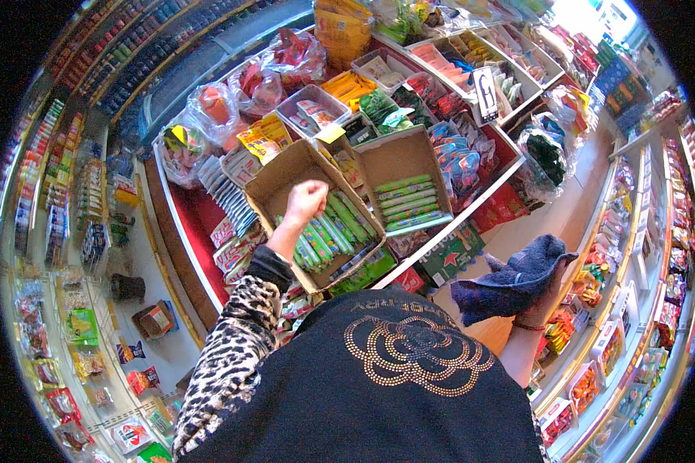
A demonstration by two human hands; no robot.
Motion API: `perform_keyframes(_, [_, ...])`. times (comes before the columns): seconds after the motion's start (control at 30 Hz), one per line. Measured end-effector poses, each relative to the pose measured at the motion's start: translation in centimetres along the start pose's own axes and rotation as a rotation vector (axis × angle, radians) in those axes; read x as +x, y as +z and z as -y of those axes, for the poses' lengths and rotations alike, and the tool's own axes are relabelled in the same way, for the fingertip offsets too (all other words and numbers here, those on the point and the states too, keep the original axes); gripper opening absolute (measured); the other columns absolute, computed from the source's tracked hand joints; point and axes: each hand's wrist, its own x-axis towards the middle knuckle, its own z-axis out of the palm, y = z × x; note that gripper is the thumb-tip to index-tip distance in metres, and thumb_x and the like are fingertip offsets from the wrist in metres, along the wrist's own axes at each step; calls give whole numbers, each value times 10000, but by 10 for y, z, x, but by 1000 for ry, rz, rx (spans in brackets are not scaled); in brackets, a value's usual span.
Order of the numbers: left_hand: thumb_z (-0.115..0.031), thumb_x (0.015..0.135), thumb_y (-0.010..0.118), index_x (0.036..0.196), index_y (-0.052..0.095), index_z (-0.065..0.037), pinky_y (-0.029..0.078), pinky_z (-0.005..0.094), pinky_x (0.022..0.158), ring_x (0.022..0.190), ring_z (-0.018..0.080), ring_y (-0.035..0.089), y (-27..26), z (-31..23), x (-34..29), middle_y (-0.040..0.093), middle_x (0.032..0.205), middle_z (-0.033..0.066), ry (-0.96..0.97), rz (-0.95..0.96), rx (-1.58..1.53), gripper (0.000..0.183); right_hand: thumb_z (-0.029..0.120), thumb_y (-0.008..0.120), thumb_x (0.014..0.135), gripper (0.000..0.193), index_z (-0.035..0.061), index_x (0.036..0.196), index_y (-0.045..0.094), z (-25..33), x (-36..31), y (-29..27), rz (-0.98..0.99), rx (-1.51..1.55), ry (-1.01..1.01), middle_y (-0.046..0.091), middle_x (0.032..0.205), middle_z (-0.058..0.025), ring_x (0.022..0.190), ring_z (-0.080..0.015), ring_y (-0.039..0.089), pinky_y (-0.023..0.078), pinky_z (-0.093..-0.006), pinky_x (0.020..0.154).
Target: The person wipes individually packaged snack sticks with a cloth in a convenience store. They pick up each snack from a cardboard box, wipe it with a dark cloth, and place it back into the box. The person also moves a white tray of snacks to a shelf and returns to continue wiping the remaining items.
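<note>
My left hand (307, 202) is closed in a fist over an open cardboard box (274, 185); whatever its fingers may hold is hidden. Slim green tube-shaped packets (328, 235) lie side by side in that box, below and right of the fist. A second cardboard box (398, 158) stands tilted beside it, with a row of similar green packets (405, 204) in its lower part. On the right, my right hand (547, 297) grips a crumpled dark blue cloth (510, 279), away from the boxes. The cloth covers most of its fingers.
Both boxes rest on a red display stand with a white edge (432, 247), among bagged snacks and plastic bins (314, 108). Clear plastic bags (212, 112) crowd its far left side. Stocked shelves (54, 208) line the left, and more snack shelves (625, 255) run along the right.
</note>
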Motion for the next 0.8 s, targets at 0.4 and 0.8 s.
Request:
perform_keyframes(0.4, [-379, 709, 736, 1036, 639, -32, 465, 409, 886, 1054, 333, 573, 2, 42, 20, 613, 1093, 199, -273, -102, 950, 486, 473, 557, 864, 520, 140, 1255, 476, 2, -22, 11, 29, -87, -30, 520, 1195, -85, 1052, -310, 522, 419, -525, 932])
perform_keyframes(0.8, [-40, 726, 737, 935, 559, -66, 517, 276, 476, 559, 145, 602, -15, 1, -32, 614, 748, 36, -35, 99, -202, 277, 407, 644, 820, 579, 63, 1249, 463, -4, -30, 40, 163, -86, -7, 545, 1192, -107, 1048, -276, 559, 457, -451, 914])
